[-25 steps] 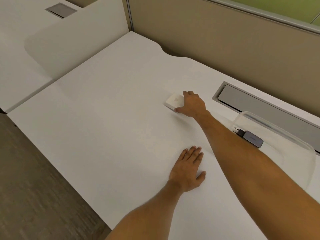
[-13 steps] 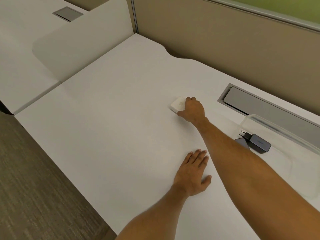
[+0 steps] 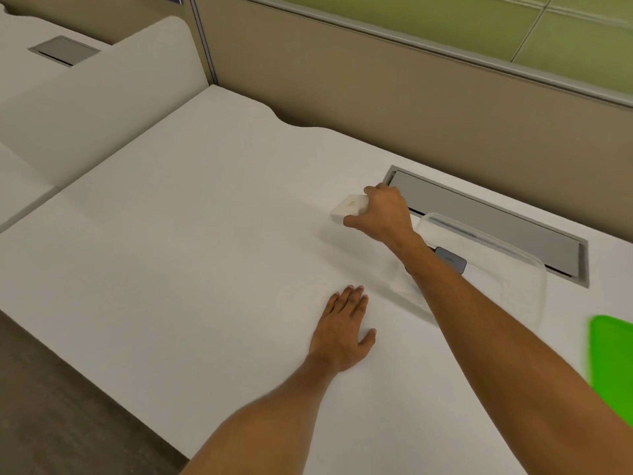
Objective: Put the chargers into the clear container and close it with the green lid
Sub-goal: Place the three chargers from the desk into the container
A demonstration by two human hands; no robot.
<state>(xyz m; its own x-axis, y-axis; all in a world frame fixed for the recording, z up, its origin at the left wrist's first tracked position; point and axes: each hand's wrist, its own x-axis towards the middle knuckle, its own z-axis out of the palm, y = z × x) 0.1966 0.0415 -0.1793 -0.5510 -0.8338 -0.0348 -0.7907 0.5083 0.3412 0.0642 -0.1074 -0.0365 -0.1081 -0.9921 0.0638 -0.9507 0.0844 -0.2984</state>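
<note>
Two chargers in play here: the right hand (image 3: 382, 212) has its fingers (image 3: 371, 190) wrapped around a white charger (image 3: 348, 208), which looks lifted a bit off the white bench (image 3: 205, 252), just left of the clear container (image 3: 513, 265). A dark grey charger (image 3: 452, 262) already sits inside that container, partly hidden behind the right forearm. The left hand (image 3: 344, 329) lies flat on the bench, fingers spread out and holding nothing. The green lid (image 3: 613, 365) rests at the right edge, near the container.
</note>
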